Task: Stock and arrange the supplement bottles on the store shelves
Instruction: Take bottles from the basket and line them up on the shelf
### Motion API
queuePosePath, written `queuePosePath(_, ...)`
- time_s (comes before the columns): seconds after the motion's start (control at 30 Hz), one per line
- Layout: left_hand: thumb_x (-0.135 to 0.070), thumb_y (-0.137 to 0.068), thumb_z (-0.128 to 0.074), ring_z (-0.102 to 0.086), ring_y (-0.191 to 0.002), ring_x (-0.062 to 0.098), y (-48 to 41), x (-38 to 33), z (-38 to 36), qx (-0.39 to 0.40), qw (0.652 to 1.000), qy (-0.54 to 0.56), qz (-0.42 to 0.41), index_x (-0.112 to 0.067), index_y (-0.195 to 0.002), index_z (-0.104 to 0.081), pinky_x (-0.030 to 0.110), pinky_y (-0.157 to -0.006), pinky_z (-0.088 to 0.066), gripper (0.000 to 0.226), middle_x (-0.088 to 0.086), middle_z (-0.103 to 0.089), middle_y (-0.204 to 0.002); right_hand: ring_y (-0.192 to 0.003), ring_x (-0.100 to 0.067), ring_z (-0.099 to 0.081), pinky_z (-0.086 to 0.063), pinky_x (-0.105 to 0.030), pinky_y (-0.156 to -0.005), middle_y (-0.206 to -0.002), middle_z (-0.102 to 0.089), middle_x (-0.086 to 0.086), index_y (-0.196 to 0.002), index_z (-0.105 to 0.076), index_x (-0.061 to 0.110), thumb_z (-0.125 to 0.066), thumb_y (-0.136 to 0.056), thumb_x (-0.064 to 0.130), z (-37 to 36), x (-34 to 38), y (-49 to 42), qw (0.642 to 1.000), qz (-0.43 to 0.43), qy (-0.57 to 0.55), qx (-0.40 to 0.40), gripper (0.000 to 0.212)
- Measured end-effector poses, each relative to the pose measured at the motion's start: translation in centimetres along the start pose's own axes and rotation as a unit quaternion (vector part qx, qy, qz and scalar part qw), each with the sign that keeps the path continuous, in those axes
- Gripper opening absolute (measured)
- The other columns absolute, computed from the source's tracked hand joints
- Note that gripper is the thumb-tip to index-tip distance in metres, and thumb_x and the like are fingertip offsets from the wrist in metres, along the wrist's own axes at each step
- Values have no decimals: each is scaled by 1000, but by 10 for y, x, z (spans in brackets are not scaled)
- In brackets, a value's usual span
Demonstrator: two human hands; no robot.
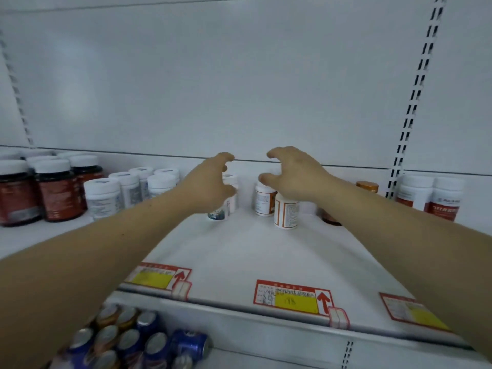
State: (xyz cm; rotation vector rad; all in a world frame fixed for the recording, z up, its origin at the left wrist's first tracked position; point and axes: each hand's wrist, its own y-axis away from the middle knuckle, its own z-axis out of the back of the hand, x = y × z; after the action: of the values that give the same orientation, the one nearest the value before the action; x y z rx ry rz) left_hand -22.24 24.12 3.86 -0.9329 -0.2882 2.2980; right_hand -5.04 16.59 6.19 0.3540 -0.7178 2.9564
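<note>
Bottles (286, 213) stand capped beneath left hand (210, 182) and right hand (292, 174), both hands loosely open

The shelf (239, 249) and back panel (213, 75) are plain white. At left of frame, the dark bottles (57, 193) carry red labels and white caps. The adjacent white bottles (103, 195) have white caps. At centre, the orange-trimmed bottles (286, 211) are white. The amber bottle (367, 186) has a gold cap. The price tags (292, 296) are red-bordered, with yellow panels and red arrows. The cans (149, 339), lower left, are blue and gold.
</note>
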Motion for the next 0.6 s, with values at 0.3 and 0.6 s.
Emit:
queuePosePath(0.3,-6,-86,-61,-49,-100,20,14,51,14,56,995,2,80,-16,-144,-28,27,-80,-39,67,2,-46,-119,-117,-32,-47,-37,-31,-85,-132,-43,-16,-142,-34,19,-54,-90,21,-67,52,-21,995,12,-18,96,56)
queuePosePath(0.6,-20,-80,-71,-57,-87,25,-3,69,1,76,994,83,6,-25,-122,-38,32,-76,-45,53,5,-56,-100,-123,-33,-44,-39,-35,-95,-139,-31,-13,-143,-31,15,-47,-90,6,-74,59,-27,992,-117,2,55,56)
